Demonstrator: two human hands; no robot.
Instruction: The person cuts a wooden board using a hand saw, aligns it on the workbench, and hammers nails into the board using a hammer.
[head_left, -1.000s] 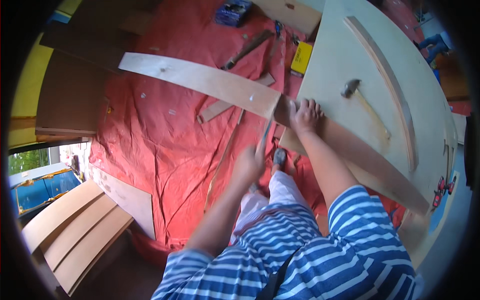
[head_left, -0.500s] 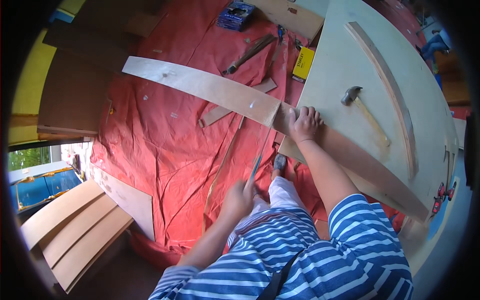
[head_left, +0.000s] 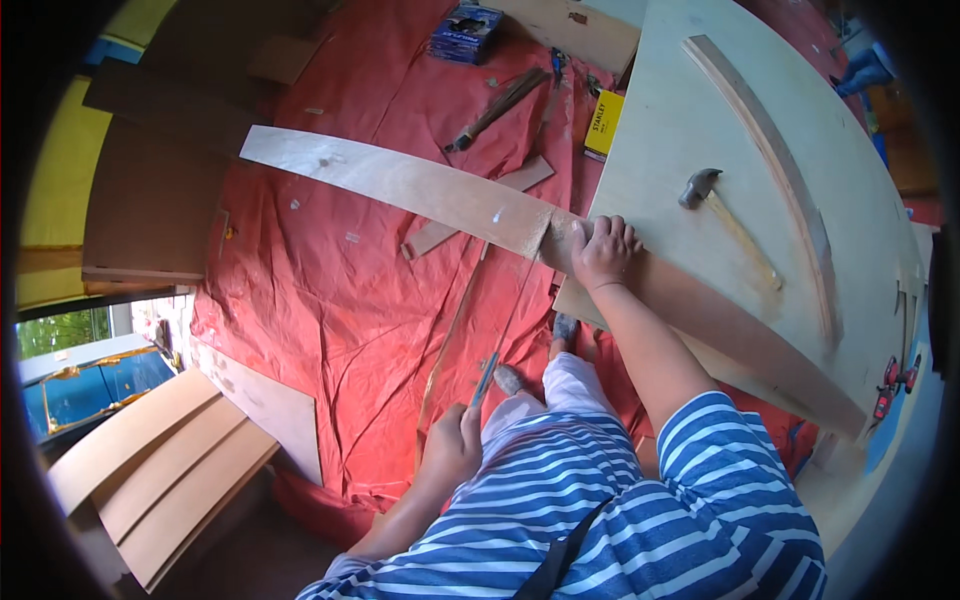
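Observation:
A long, curved wooden board [head_left: 400,188] reaches from the worktable out to the left over the floor. My right hand [head_left: 605,250] bears down on it at the table's edge, fingers curled along its far side. In my left hand [head_left: 455,440], closed near my waist, is a saw [head_left: 487,375] with a thin blade and some blue by the grip. Its blade runs up to a dark cut line in the board, just left of my right hand. Pale sawdust lies along that line. My fist hides most of the saw's handle.
On the pale worktable [head_left: 660,120] lie a claw hammer [head_left: 735,230] and a curved wooden strip [head_left: 775,160]. A red sheet [head_left: 290,290] covers the floor, with a wood offcut [head_left: 435,236] and a yellow box [head_left: 603,124] on it. Curved panels [head_left: 180,470] are stacked lower left.
My left hand has drawn the saw back toward my body, down and slightly left. More of the blade shows below the board. My right hand keeps its place on the board.

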